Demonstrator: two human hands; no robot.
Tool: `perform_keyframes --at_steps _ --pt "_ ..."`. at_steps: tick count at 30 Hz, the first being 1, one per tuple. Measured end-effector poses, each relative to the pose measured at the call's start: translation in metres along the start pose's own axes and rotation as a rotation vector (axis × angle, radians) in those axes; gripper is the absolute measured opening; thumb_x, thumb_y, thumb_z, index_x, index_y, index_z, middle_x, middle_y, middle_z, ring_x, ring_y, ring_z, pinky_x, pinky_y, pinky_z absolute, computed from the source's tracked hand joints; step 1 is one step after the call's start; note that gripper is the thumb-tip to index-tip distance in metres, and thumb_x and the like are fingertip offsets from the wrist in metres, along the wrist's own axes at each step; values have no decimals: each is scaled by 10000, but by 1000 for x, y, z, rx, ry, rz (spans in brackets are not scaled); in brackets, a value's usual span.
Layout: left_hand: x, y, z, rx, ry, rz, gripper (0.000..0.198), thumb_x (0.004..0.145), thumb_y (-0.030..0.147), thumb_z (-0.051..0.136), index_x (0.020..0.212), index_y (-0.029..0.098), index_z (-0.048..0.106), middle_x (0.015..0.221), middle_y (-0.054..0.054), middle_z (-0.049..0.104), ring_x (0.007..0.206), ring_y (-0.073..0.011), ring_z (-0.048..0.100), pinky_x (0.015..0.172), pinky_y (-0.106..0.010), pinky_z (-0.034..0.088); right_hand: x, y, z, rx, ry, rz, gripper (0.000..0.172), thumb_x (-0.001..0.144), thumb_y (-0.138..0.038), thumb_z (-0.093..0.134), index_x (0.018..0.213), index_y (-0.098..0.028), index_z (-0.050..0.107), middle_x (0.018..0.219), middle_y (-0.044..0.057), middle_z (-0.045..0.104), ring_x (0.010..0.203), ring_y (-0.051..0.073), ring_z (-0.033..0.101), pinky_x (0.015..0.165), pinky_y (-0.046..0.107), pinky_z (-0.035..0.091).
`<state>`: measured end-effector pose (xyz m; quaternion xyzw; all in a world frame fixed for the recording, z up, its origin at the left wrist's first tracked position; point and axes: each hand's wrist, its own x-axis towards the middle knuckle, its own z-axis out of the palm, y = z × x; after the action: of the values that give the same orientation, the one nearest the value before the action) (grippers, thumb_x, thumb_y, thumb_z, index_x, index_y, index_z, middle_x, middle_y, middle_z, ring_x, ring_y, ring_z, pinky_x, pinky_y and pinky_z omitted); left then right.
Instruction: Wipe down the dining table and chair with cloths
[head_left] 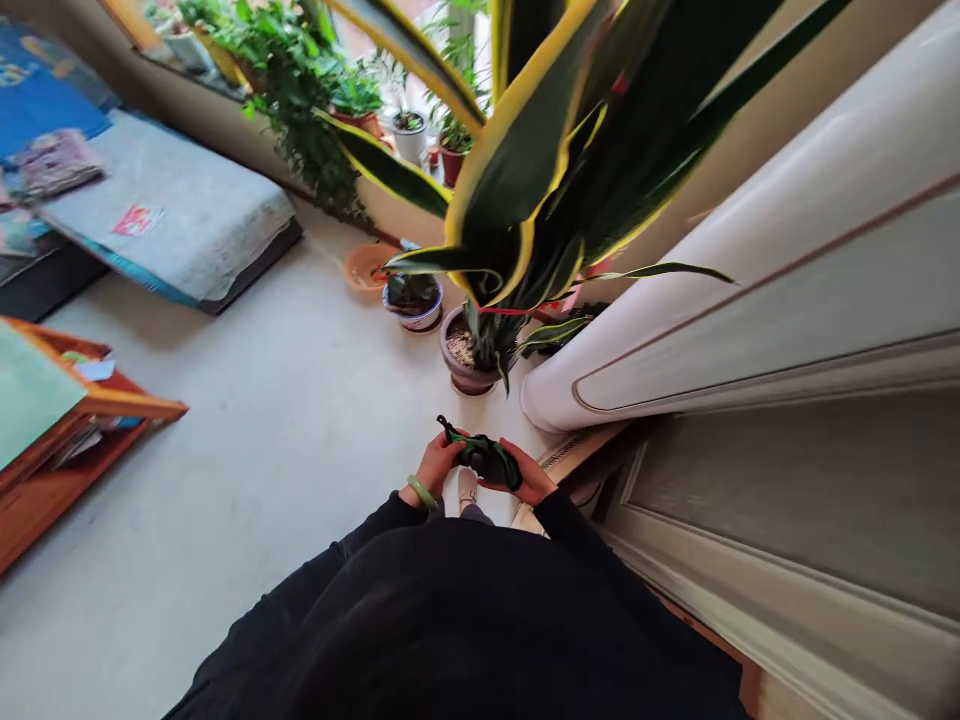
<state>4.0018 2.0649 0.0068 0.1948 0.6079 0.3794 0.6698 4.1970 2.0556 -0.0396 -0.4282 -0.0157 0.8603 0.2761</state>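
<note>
A small black bundle with green trim (486, 459) is held low in front of my body; its exact kind is hard to make out. My left hand (439, 462), with a pale green bangle (422, 492) at the wrist, closes on one end, where a short black tab sticks up. Around the other end my right hand (531, 476) is closed, its fingers partly hidden. Just beyond both hands stands a tall snake plant (510, 190) in a round pot (470, 378), its yellow-edged leaves spreading towards me.
A tall white rounded cabinet-like unit (720, 240) leans into view on the right, beside a panelled door (795, 490). Left are a wooden table (131, 402) and a bed (187, 200). Smaller pots, an orange basin (367, 268) and trailing plants (300, 110) line the window side.
</note>
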Motion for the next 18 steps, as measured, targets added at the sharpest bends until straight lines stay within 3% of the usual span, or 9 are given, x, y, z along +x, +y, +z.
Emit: perform_keyframes --at_steps 4,8,14,18 --pt "-22 -18 -33 -144 189 31 385 620 314 864 933 164 697 861 -24 705 739 -147 627 656 -251 492 15 10 12 -68 -5 112 270 1112 -303 512 1196 -155 722 1059 80 825 975 202 792 1059 491 631" --pt "-46 -26 -66 -317 314 32 421 630 310 880 982 173 694 846 -2 702 684 -117 618 603 -216 474 33 19 40 -146 -66 205 287 1094 -288 488 1163 -170 741 1047 83 827 974 203 787 1013 431 644" --pt "-84 -34 -117 -510 446 106 427 683 287 870 1066 175 719 878 -11 722 694 -111 622 578 -199 436 45 32 100 -307 -235 281 327 1082 -322 473 1160 -180 757 1146 94 822 1064 221 775 993 422 644" --pt "-119 -51 -170 -579 506 228 446 722 328 868 1118 180 726 872 -12 709 748 -137 647 647 -227 474 57 69 148 -392 -295 341 356 1091 -452 502 1137 -205 754 1162 87 816 1127 259 762 1082 535 604"
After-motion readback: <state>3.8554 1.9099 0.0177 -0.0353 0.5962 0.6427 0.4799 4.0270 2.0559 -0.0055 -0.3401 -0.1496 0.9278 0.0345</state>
